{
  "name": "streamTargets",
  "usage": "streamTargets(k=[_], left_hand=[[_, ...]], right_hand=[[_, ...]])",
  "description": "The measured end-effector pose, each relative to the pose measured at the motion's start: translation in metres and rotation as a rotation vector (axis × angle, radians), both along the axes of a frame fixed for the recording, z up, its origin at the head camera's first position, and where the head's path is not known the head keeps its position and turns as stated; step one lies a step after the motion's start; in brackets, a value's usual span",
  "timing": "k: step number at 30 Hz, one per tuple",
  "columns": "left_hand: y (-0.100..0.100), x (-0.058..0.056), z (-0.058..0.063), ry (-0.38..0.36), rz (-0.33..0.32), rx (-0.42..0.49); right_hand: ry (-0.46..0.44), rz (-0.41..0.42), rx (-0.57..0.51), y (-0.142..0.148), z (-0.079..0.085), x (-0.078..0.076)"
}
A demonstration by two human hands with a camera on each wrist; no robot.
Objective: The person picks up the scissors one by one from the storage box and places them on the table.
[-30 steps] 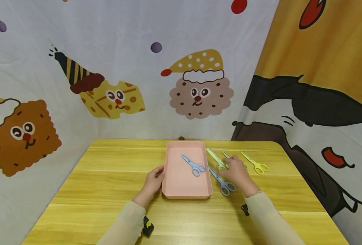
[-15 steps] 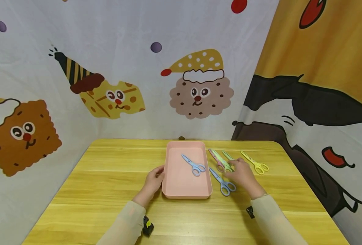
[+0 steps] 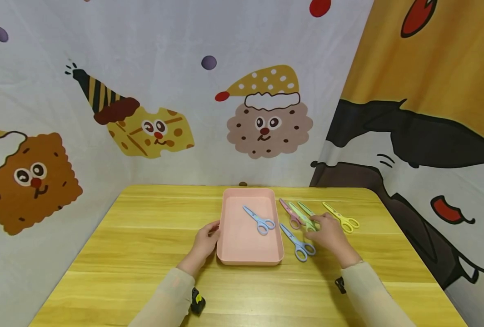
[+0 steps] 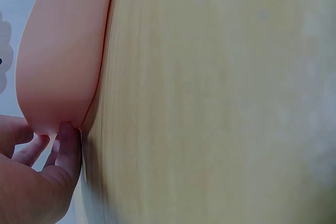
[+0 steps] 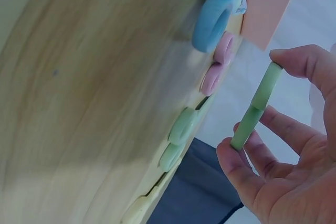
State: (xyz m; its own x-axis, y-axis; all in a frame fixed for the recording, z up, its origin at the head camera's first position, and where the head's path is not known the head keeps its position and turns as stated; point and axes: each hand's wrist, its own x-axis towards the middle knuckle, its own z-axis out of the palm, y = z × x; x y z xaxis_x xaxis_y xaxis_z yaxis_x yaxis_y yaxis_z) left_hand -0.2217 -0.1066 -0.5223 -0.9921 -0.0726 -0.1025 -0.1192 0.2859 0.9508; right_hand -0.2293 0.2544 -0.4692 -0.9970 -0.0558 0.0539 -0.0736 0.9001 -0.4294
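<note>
A: Where do things stand?

B: One pair of blue scissors (image 3: 259, 220) lies inside the pink tray (image 3: 229, 245), which sits mid-surface (image 3: 143, 254). That looks like the only pair put away so far.

A: And the rest?

B: Still out, just right of the tray: a second blue pair (image 3: 298, 243) close beside its right wall, a pink pair (image 3: 290, 214) beyond that, a darker green pair (image 3: 306, 209) partly hidden behind the hand, and a yellow pair (image 3: 341, 217) farthest right.

A: What is the right hand (image 3: 330, 236) doing?

B: It pinches the handles of a light green pair of scissors (image 3: 303, 217). The wrist view shows the green loops (image 5: 257, 106) caught between thumb and fingers (image 5: 296, 61), raised off the wood, with the others flat below.

A: And the left hand (image 3: 204, 243)?

B: Its fingers (image 4: 67, 145) curl against the tray's left wall near the front corner, touching it, seemingly steadying it.

A: So how far along?

B: I'd judge early: one pair in, one in hand, four waiting.
</note>
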Motion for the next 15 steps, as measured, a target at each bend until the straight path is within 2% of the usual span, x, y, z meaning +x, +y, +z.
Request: streamTargets(k=[15], left_hand=[[0.000, 0.000, 0.000, 0.007, -0.004, 0.016]], right_hand=[[-0.022, 0.001, 0.042, 0.015, -0.006, 0.005]])
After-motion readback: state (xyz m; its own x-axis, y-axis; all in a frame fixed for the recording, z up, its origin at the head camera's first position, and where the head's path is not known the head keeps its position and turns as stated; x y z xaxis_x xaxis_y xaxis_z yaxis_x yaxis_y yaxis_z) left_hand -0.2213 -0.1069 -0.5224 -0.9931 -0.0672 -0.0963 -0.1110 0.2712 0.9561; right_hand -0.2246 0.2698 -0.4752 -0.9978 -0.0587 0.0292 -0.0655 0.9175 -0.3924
